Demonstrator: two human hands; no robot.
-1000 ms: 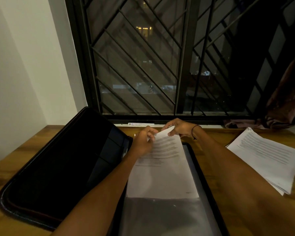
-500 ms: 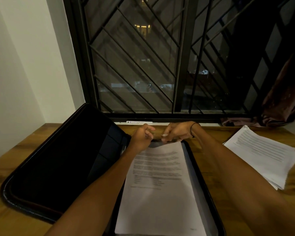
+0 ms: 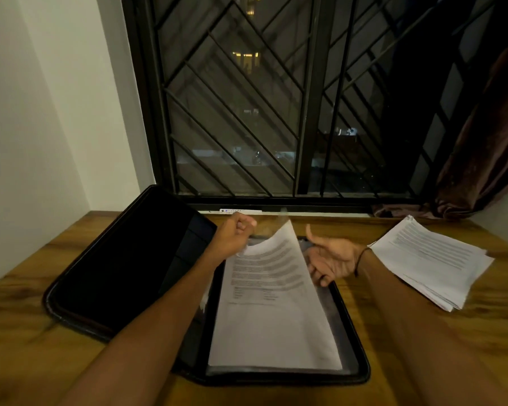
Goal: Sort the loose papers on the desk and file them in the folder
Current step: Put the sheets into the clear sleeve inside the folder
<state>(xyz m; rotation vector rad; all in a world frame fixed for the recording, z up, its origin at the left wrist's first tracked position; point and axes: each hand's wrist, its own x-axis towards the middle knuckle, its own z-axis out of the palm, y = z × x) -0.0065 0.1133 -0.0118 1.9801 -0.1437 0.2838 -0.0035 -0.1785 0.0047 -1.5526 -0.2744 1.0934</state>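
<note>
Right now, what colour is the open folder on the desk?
Black, seen clearly in the head view: the folder.

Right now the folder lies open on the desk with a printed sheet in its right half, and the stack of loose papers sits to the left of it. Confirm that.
Not quite. The folder lies open on the desk with the printed sheet in its right half, but the stack of loose papers sits to the right of it, not the left. The head view shows this.
</note>
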